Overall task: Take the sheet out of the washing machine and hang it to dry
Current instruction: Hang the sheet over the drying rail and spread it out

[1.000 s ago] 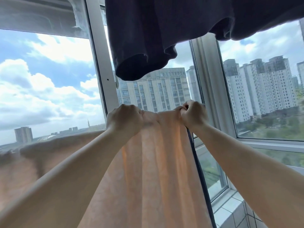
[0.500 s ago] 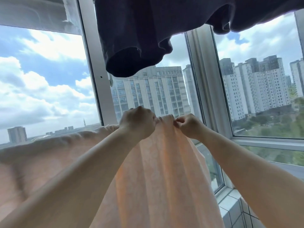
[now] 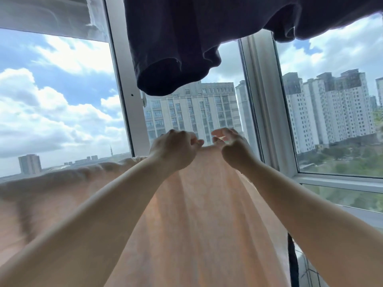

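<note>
Head view: peach sheet [image 3: 199,214] draped over hidden line or rail at window, hanging down toward camera, bunched off to left. Left hand [image 3: 173,150] pinches top edge, fingers curled. Right hand [image 3: 234,151] just beside it (fingers loosely curled at fold, hold on sheet unclear). Dark garment [image 3: 176,48] hangs overhead. Window frame [image 3: 124,79] behind.

plain peach sheet [image 3: 196,214]; dark navy garment [image 3: 176,38]; white window frame [image 3: 124,79].
</note>
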